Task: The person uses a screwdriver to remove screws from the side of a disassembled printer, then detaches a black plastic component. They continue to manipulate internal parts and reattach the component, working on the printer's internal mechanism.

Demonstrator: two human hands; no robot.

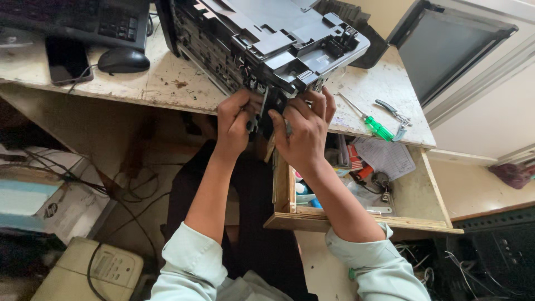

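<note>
Hands at the near corner of a grey printer chassis (262,39), which lies tilted on the bench (167,83) with its long axis running from far left toward the near right, corner overhanging the front edge. Left hand (234,120) is curled on the underside of that corner, fingers clenched round a small dark part of the chassis; what exactly it pinches is hidden. Right hand (304,131) is just beside it, touching the same corner from the right, fingers spread up against the lower edge, pressing more than clasping; can't tell if anything is held inside it. Both hands equally close; chassis sits directly above and beyond them.

Green-handled screwdriver (370,124) lies on the bench right of the right hand, shaft pointing up-left toward the chassis; pliers (393,113) just beyond it. Right hand is the nearer one.

Open wooden drawer (356,223) under the bench, below the right forearm: holds papers (384,156), a red item, blue bits, small metal parts, all jumbled.

Mouse (122,60), phone (68,60), keyboard (106,19) far left on the bench, well apart.
</note>
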